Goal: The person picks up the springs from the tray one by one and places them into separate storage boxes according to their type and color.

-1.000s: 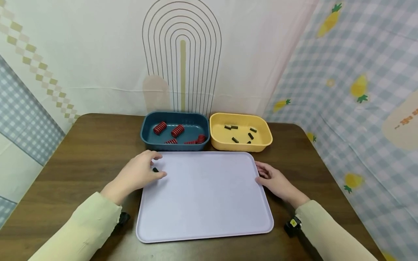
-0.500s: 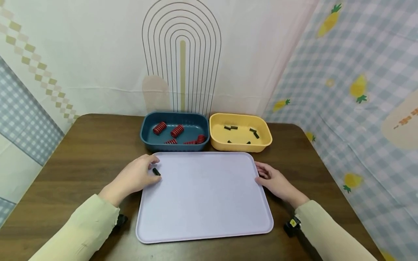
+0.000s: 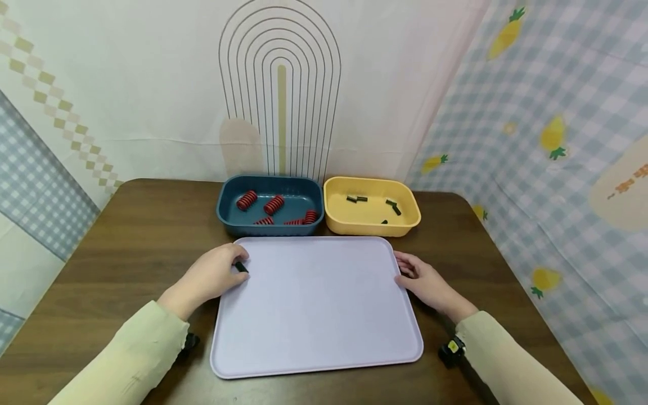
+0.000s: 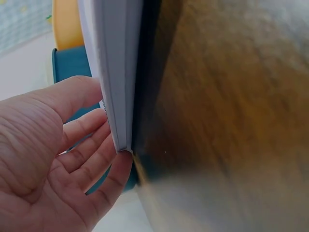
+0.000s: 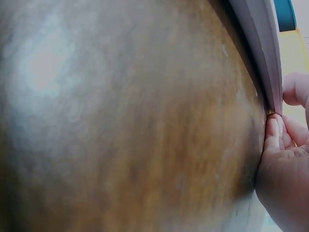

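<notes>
My left hand point(image 3: 215, 271) is at the back left corner of the lilac tray point(image 3: 324, 315). Its thumb and index finger pinch a small dark green spring point(image 3: 241, 267) against the tray; in the left wrist view only a sliver of the coil shows between the fingertips, and another finger meets the tray's edge. At the tray's right edge, my right hand point(image 3: 427, 284) holds the rim, thumb on the upper side and fingers at the outer edge. In the right wrist view the fingers point(image 5: 273, 130) lie low against the rim.
Behind the tray, a dark blue bin point(image 3: 270, 229) holds several red springs point(image 3: 274, 205). Beside it stands a yellow bin point(image 3: 372, 229) with several small green springs point(image 3: 392, 207). The brown wooden table point(image 3: 131, 242) ends at a cloth-covered wall.
My left thumb and fingers have come together around the green spring. A few springs in the yellow bin have shifted, and one has dropped from sight. My right hand has stayed put.
</notes>
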Motion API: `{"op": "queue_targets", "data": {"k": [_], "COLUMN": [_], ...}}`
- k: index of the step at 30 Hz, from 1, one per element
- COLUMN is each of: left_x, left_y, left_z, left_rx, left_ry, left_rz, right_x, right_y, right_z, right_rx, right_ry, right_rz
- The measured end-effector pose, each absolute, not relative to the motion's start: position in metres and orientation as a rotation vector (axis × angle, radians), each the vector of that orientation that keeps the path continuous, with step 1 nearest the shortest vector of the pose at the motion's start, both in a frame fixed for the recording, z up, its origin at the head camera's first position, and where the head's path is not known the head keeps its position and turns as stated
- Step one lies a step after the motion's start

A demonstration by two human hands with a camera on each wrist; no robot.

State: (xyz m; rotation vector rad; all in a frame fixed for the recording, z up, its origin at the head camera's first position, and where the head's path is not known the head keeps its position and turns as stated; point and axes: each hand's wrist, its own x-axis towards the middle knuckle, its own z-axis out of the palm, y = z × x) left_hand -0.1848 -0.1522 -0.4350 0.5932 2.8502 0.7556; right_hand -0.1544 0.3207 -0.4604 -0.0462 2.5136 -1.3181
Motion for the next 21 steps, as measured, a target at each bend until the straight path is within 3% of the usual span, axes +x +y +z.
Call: {"op": "queue_targets", "data": {"k": [12, 21], "left_x": [-0.185, -0.187], "left_y": [-0.148, -0.141], "left_z": [-0.442, -0.439], "left_rx": [0.582, 0.485], "left_ry": [2.845, 2.642], "left_rz": [0.791, 1.214], "right_x": [-0.153, -0.154], "right_y": [0.322, 0.321], "right_z": [-0.464, -0.463], "right_rx": [-0.038, -0.044], "right_ry": [2.529, 2.514], "right_rz": [-1.299, -1.336]}}
